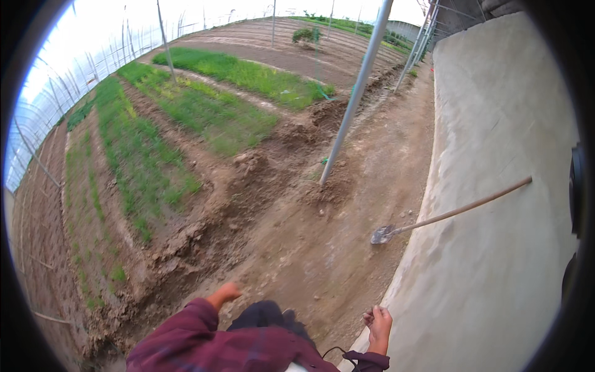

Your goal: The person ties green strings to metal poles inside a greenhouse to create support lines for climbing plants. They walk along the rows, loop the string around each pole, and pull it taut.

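My left hand (pixel 228 292), slightly blurred, is held out over the dirt path, and nothing shows in it; its fingers cannot be made out. My right hand (pixel 379 321) is raised near the foot of the plastered wall, with its fingers curled and no object visible in them. Ahead of my right hand, a shovel leans on the wall. Its dirty metal blade (pixel 382 235) rests on the path, and its wooden handle (pixel 469 206) slants up to the right. Neither hand touches it.
A metal post (pixel 355 95) stands beside the path. The smooth wall (pixel 502 125) runs along the right. A rough soil ditch (pixel 186 244) borders the path on the left, beyond it beds of green seedlings (pixel 139 153) under a plastic-covered frame.
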Demonstrator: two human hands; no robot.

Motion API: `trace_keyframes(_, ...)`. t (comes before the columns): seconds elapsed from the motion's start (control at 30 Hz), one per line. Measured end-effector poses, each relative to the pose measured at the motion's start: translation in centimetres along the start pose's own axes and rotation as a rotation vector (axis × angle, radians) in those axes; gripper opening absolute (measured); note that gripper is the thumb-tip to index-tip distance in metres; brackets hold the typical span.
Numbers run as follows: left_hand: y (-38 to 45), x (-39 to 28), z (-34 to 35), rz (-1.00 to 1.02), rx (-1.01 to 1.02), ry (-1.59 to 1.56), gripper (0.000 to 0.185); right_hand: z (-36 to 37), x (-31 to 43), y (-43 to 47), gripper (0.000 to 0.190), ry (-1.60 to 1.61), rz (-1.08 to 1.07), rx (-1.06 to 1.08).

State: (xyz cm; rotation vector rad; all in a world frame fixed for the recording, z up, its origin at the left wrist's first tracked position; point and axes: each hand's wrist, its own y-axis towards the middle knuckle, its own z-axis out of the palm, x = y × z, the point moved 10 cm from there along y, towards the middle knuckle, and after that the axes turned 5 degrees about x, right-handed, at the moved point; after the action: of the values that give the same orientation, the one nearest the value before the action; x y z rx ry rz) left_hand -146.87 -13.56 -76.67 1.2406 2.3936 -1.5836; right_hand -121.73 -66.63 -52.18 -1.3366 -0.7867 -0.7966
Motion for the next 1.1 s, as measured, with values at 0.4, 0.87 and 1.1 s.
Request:
trace_keyframes(0.4, 25.1, -10.1, -17.2, -0.392, 0.013, -0.213, 0.019, 1.0, 18.1, 32.2, 0.014, 0.021, -0.005, -0.053)
trace_keyframes(0.87, 49.3, -85.4, -54.7, 0.635, -0.220, -0.197, 0.036, 5.7, 41.7, 72.4, 0.011, 0.030, -0.010, -0.013)
trace_keyframes(1.1, 64.1, -92.9, -67.5, 0.284, -0.481, -0.290, 0.042, 18.8, 58.3, 94.8, 0.013, -0.157, -0.050, 0.226)
